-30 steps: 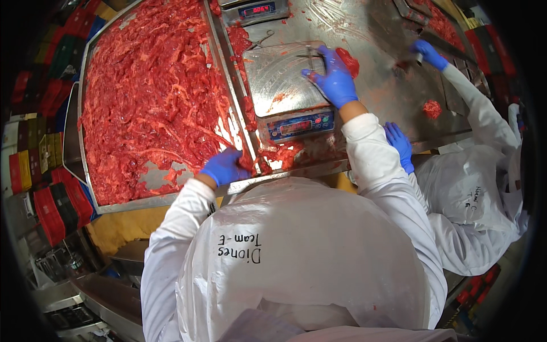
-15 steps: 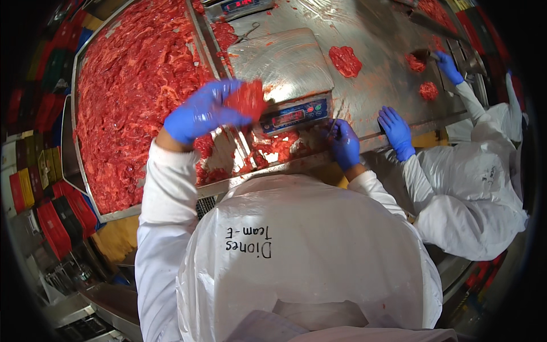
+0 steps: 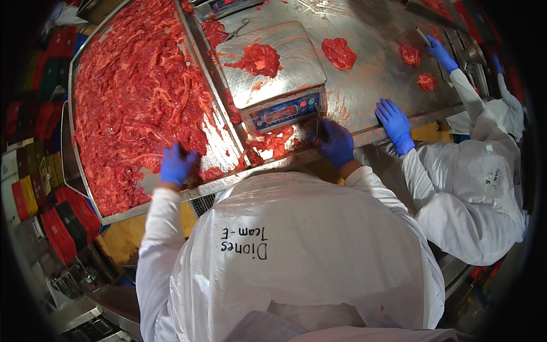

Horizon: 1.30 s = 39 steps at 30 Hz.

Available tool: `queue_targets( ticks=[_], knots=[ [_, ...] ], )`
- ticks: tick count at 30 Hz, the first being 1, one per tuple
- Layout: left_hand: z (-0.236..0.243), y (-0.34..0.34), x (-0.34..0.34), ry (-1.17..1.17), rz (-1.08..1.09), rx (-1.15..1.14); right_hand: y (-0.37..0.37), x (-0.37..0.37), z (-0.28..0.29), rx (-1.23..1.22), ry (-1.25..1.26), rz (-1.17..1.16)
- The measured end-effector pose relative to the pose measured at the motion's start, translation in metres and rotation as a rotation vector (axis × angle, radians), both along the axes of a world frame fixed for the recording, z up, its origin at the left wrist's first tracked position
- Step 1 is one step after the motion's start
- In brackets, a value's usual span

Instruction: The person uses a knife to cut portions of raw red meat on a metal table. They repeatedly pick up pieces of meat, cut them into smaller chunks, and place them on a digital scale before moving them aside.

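Observation:
My left hand (image 3: 178, 165), blue-gloved, is in the meat tray (image 3: 76, 80) among raw red meat (image 3: 139, 85), thumb apart from the bent fingers, fingertips partly hidden. My right hand (image 3: 336, 142) is closed beside the front right corner of the steel scale (image 3: 285, 108), around something thin and dark that I cannot make out. On the scale's plate lies a lump of meat (image 3: 261, 60). Scissors (image 3: 236, 29) lie behind it at the left. A flat meat piece (image 3: 338, 53) lies to the right of the scale, and smeared scraps (image 3: 272, 142) lie in front.
A second scale (image 3: 225, 7) stands at the back. At right, a co-worker (image 3: 467, 194) in white rests one gloved hand (image 3: 393, 125) on the steel table (image 3: 376, 85) and holds a metal tool in the other (image 3: 441, 54). Small meat balls (image 3: 425, 81) lie nearby. Coloured crates (image 3: 62, 225) are stacked at left.
My left hand lifted a meat piece toward the scale and is now back in the tray; a lump now lies on the plate. My right hand moved from the plate to the scale's front corner.

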<state>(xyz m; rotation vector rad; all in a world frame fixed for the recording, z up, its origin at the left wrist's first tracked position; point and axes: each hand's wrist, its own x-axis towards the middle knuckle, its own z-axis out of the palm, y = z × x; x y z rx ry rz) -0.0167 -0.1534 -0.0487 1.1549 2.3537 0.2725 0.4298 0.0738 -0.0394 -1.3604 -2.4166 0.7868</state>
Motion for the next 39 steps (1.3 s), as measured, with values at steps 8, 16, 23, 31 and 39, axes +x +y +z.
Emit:
queue_targets(
  ticks=[8, 16, 23, 31, 39],
  knots=[
    [0.02, 0.017, 0.105, -0.328, -0.466, -0.128, 0.001, -0.008, 0.013, -0.101, -0.085, 0.045],
    [0.152, 0.14, 0.073, -1.185, -0.264, -0.025, 0.002, -0.007, 0.013, -0.121, -0.162, 0.018],
    [0.099, 0.187, 0.058, 0.066, -0.152, 0.401, 0.001, -0.006, 0.008, -0.055, -0.086, 0.043],
    [0.009, 0.03, 0.112, -0.13, -0.413, 0.096, 0.0, -0.003, -0.005, 0.036, -0.077, 0.064],
    [0.095, 0.105, 0.079, -1.162, -0.085, 0.125, 0.002, -0.003, 0.0, -0.017, -0.1, 0.06]
  ],
)
